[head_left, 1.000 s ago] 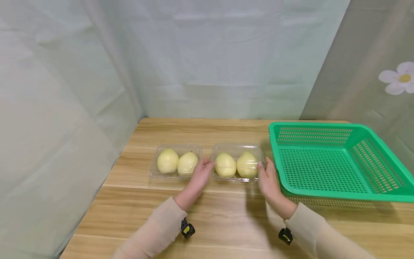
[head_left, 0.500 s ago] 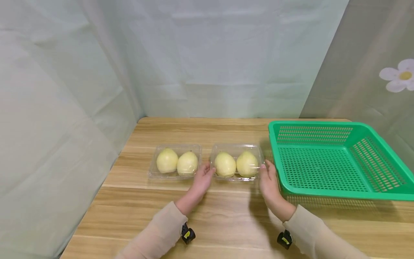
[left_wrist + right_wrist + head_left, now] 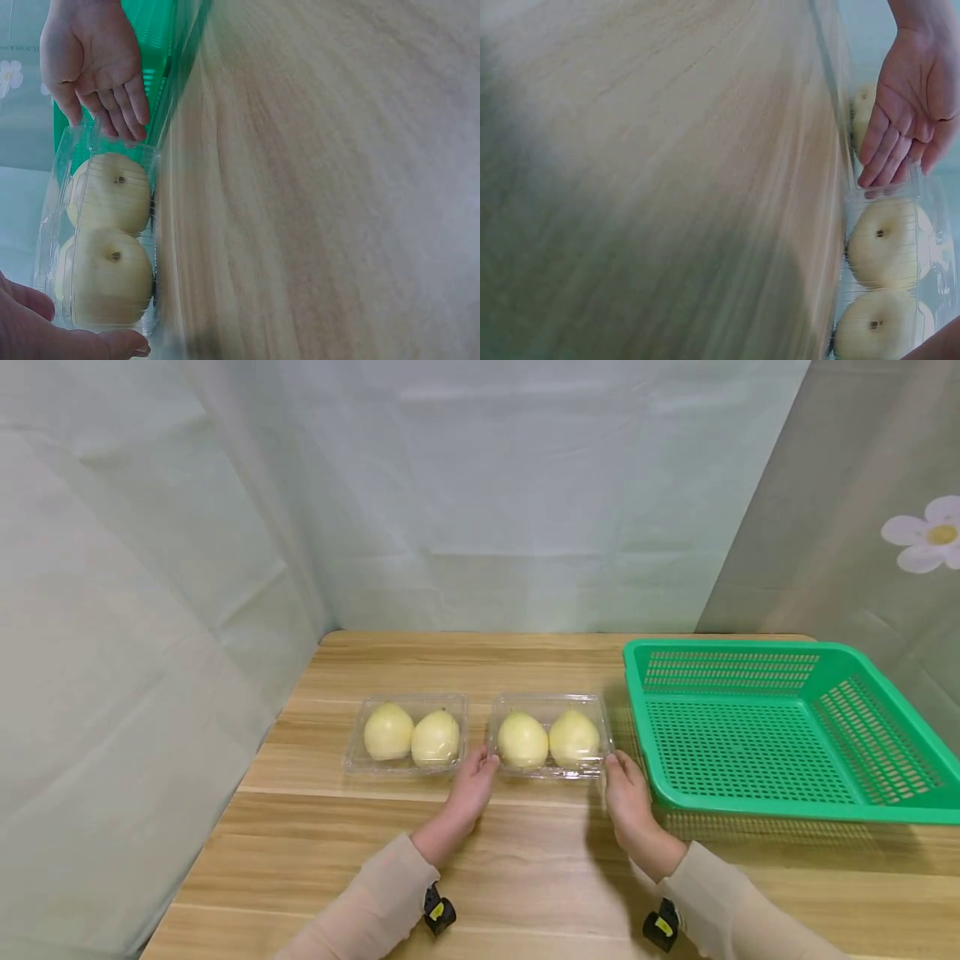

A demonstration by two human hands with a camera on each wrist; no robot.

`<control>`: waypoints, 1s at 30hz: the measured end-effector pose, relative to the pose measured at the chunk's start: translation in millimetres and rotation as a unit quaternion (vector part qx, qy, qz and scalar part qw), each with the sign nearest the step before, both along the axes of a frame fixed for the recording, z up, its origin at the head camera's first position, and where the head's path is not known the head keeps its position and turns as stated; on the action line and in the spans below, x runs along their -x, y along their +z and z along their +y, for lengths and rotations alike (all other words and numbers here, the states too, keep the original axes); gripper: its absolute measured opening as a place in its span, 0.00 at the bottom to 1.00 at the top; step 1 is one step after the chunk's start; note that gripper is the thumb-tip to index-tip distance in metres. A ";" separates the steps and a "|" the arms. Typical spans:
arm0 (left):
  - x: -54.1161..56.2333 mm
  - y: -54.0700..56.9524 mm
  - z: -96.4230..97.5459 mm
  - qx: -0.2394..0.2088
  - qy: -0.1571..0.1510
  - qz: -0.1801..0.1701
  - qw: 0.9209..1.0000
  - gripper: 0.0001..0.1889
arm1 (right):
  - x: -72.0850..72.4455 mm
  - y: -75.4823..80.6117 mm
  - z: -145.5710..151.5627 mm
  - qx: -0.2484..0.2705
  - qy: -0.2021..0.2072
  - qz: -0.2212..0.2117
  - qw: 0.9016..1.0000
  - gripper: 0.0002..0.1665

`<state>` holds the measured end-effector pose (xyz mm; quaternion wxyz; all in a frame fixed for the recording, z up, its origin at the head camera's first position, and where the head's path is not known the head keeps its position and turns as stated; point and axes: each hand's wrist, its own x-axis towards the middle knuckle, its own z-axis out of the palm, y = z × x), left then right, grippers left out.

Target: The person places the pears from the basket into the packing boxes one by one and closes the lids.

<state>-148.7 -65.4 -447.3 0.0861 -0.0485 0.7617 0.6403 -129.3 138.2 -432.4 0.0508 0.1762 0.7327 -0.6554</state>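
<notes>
A clear plastic clamshell box [image 3: 551, 772] with two pale yellow pears [image 3: 522, 740] inside lies on the table with its lid down. My left hand [image 3: 474, 785] touches its left end near the front corner. At the opposite end my right hand [image 3: 628, 797] touches the front right corner, thumb against the side. Both wrist views show the far hand with fairly straight fingers, palm exposed and fingertips at the box end. To the left, beside my left hand, sits a second clamshell box [image 3: 352, 756], also containing two pears [image 3: 388, 732].
A large green plastic basket [image 3: 738, 810] stands to the right, close beside my right hand, with nothing in it. The wooden table [image 3: 540, 877] ends at its back against pale curtains [image 3: 525, 510]. Small black cameras [image 3: 438, 912] sit on both wrists.
Both hands have slid a little toward me along the ends of the box, down to its front corners. The boxes and basket have stayed in place.
</notes>
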 end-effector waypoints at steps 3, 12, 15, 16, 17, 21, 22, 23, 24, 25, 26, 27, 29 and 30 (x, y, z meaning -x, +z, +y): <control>-0.8 -1.2 -0.3 -0.004 -0.002 -0.005 1.000 0.25 | -1.4 -1.9 1.1 0.016 -0.009 -0.003 1.000 0.33; -4.4 -7.7 -0.3 0.000 0.020 0.001 1.000 0.20 | -4.5 -8.1 0.2 0.057 -0.053 -0.012 0.997 0.29; -5.5 -9.4 0.0 0.006 0.030 0.007 1.000 0.17 | -4.8 -10.0 1.3 0.054 -0.061 -0.020 0.996 0.24; -5.9 -10.1 0.3 0.005 0.032 0.008 0.999 0.17 | -4.7 -10.7 1.8 0.053 -0.062 -0.023 0.996 0.22; -6.3 -10.4 0.5 0.006 0.035 0.012 0.999 0.16 | -4.6 -11.3 2.3 0.054 -0.063 -0.024 0.996 0.20; -8.5 -11.0 1.3 -0.005 0.044 0.017 0.999 0.13 | -3.7 -13.2 3.5 0.075 -0.064 -0.018 0.995 0.12; -8.9 -10.8 1.4 -0.010 0.044 0.018 0.999 0.13 | -3.5 -13.6 4.0 0.082 -0.065 -0.016 0.994 0.12; -9.3 -10.8 1.4 -0.014 0.044 0.018 0.999 0.12 | -3.3 -13.9 4.6 0.092 -0.064 -0.014 0.994 0.12; -9.6 -10.8 1.4 -0.020 0.043 0.013 0.999 0.12 | -3.1 -14.2 5.3 0.100 -0.064 -0.012 0.993 0.12; -9.6 -11.1 1.5 -0.027 0.041 0.007 0.999 0.12 | -2.8 -14.4 6.2 0.106 -0.063 -0.013 0.992 0.12; -9.6 -11.8 1.5 -0.033 0.040 0.002 0.999 0.13 | -2.4 -14.7 6.9 0.111 -0.061 -0.014 0.992 0.12; -9.6 -12.1 1.5 -0.036 0.038 -0.004 0.999 0.13 | -2.2 -15.1 7.6 0.117 -0.058 -0.015 0.991 0.12; -10.2 -12.1 1.5 -0.041 0.038 -0.014 0.998 0.14 | -1.9 -15.0 8.8 0.126 -0.051 -0.017 0.991 0.12; -10.3 -12.4 1.7 -0.043 0.038 -0.019 0.998 0.15 | -1.5 -15.0 9.0 0.130 -0.048 -0.018 0.990 0.12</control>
